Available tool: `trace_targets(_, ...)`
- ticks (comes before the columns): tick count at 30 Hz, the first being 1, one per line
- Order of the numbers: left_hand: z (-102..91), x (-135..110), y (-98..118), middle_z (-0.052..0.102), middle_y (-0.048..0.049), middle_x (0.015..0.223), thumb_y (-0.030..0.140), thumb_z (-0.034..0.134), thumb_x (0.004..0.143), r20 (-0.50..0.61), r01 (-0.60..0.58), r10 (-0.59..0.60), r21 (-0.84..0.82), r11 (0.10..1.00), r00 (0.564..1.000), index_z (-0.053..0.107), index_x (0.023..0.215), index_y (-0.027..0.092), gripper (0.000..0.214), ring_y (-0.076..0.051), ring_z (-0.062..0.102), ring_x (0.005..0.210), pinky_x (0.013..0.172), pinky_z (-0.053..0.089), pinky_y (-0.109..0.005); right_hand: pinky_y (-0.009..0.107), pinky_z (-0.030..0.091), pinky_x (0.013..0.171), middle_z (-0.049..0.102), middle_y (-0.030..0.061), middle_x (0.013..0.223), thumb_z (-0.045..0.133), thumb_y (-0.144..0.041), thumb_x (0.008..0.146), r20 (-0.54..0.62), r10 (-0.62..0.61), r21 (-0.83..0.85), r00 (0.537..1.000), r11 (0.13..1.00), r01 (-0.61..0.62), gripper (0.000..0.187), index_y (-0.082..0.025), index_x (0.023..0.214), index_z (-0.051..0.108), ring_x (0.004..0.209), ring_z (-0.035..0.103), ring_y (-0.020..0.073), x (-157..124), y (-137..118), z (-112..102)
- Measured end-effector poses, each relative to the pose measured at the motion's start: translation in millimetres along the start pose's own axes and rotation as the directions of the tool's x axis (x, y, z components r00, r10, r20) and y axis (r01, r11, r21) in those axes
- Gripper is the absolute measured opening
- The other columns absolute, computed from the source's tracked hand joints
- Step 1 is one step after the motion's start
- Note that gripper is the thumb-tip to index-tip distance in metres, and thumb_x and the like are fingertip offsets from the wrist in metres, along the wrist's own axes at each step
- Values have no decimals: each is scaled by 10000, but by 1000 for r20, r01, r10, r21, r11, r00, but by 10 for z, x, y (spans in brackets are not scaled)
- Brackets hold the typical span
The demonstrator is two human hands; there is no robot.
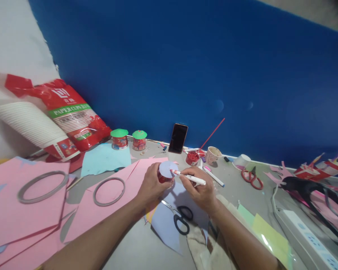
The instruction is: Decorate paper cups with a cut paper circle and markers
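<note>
My left hand (pixel 152 183) is wrapped round a small red paper cup (pixel 163 177) that carries a pale blue paper disc (pixel 168 168) on top. My right hand (pixel 200 188) grips a white marker (pixel 192 178) with an orange tip, and the tip touches the disc's right edge. Under both hands lies a pale blue paper sheet (pixel 169 221) on a grey table (pixel 135 247). Black-handled scissors (pixel 180 218) rest on that sheet, just below my right hand.
Pink paper sheets (pixel 22 221) with two grey rings (pixel 109 191) cover the left. A red paper-cup bag (pixel 70 116), a cup stack (pixel 30 125) and two green-topped cups (pixel 119 138) stand behind. A phone (pixel 178 138), red scissors (pixel 252 177) and a power strip (pixel 304 232) lie right.
</note>
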State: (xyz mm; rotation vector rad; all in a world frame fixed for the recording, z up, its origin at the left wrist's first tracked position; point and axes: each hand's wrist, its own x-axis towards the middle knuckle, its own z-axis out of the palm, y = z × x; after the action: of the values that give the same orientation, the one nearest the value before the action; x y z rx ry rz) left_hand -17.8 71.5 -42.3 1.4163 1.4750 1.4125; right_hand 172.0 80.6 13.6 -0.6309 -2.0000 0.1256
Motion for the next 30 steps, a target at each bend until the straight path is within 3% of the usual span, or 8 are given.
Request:
trace_targets(11,-3,7,-47,690,-78,1141,241,836,690,3,-5,5,46,999,1000,663,1102,232,447,-318,642,1126,942,535,-462,296,567,674,791,57,847,642,-161,1011,-3,-106,25,994,994,106,88,-217,1020,710,734,736,191,-1,-23,16)
trace_targets(30,-2,3,-46,691,-88,1154,240,826,701,15,-9,9,49,999,1000,665,1123,218,453,-319,660,1118,925,549,-454,292,562,669,776,45,819,638,-160,1023,-23,-126,-31,992,992,126,77,-205,997,694,719,731,185,14,-9,12)
